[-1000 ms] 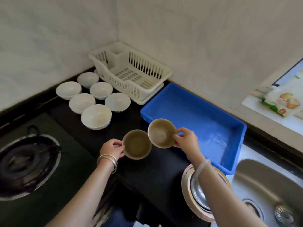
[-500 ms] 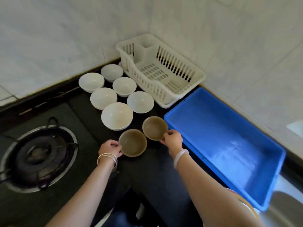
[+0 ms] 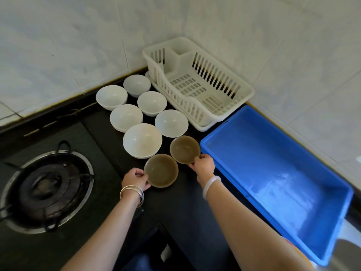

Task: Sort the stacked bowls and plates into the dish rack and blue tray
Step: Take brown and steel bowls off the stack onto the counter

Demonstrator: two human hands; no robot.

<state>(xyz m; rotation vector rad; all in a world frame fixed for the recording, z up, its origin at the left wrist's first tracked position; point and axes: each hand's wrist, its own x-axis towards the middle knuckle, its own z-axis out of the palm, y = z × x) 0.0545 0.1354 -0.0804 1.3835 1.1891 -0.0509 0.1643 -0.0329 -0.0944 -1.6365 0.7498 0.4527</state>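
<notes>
Two brown bowls sit low on the black counter (image 3: pixel 187 208), one per hand. The left hand (image 3: pixel 135 179) pinches the near rim of the nearer brown bowl (image 3: pixel 161 170), fingers curled narrow round the edge; the right hand (image 3: pixel 203 165) grips the near rim of the farther brown bowl (image 3: pixel 184 149) the same way. Both bowls look down on, or just about on, the counter, though contact underneath can't be seen. They're set at the front of a spread of six white bowls (image 3: pixel 142 140) laid out singly, mouths up, rims close or touching — probably unstacked and lined up by kind so each can be grabbed w/o lifting a pile. The rim pinch suits that: thumb inside, fingers outside, easy to set down and let go. The dish rack (image 3: pixel 198 83) stands in the corner behind the white bowls, nothing in it, and the blue tray (image 3: pixel 277 174) lies just right of the farther brown bowl, also bare — so sorting proper hasn't begun, imo; this is still the laying-out stage. A gas burner (image 3: pixel 44 189) sits well left, clear of the work.
</notes>
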